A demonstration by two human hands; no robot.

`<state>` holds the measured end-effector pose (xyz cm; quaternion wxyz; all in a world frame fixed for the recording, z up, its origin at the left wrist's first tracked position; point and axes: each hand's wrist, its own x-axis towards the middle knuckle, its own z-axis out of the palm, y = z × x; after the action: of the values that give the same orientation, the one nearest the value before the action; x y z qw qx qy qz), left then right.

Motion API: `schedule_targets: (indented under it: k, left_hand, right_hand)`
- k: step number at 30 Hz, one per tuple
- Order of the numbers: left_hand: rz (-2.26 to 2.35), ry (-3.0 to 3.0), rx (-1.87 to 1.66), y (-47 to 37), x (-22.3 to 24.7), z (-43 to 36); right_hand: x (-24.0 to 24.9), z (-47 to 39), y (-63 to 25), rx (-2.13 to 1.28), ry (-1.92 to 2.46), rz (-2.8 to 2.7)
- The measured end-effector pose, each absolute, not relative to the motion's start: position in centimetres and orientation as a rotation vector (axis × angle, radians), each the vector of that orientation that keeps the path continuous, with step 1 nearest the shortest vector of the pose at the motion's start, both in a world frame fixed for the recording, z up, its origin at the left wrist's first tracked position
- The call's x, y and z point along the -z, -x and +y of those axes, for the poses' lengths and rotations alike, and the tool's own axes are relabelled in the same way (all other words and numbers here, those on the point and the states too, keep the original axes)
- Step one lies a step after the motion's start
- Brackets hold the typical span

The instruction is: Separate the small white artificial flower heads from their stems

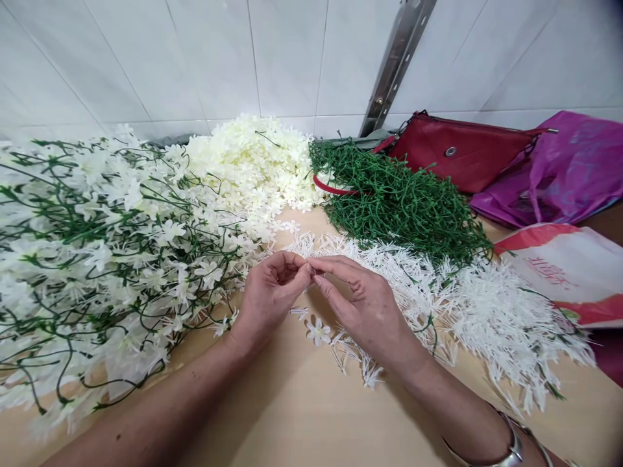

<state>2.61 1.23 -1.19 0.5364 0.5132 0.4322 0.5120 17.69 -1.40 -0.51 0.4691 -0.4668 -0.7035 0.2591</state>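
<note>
My left hand [272, 295] and my right hand [363, 301] meet at the fingertips above the table. Each is pinched closed on something too small to make out. Just below them lies a loose white flower [318, 331] beside a few white stamen pieces [353, 353]. A large heap of white flowers on green stems [121, 246] spreads to the left. Behind my hands is a pile of cream petals [253, 159]. Green stems [402, 201] are heaped at the back right, with white stamens [501, 318] in front of them.
A red bag [467, 152] and a purple plastic bag [579, 165] stand at the back right. A red and white packet [559, 269] lies at the right edge of the wooden table [292, 421]. A metal post [399, 65] leans against the tiled wall [287, 58].
</note>
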Motion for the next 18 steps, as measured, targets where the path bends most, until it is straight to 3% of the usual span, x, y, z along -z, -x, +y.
schedule_targets:
  k: [8,18]
  left_hand:
    - [1.057,-1.291,-1.221,-2.6,1.5,1.2]
    - [0.949,-1.343,-1.12,-2.4,2.4,1.5]
  right_hand:
    - [0.4,-1.5,-17.5,-0.661,1.09,-1.725]
    - [0.8,-0.8,-17.9,-1.001,1.189,-1.324]
